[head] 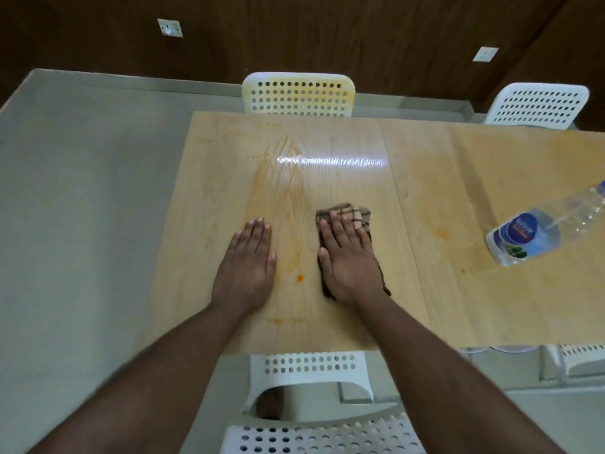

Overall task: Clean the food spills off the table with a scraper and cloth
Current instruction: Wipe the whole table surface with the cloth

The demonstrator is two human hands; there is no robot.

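Left hand point(246, 267) is flat on the wooden table point(458, 198), fingers straight, holding nothing, with bare tabletop out to the left edge. Just right of an orange spill smear point(296, 257), the right hand point(348, 260) presses flat on a brown checked cloth point(355, 213), mostly covering it. Far right, a lying water bottle point(543, 227) gets cut off by the frame.

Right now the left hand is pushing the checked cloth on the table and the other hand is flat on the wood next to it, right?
Not quite: the head view shows the right hand pressing flat on the checked cloth. The left hand is the one lying flat on the bare table beside it, with orange smears between them.
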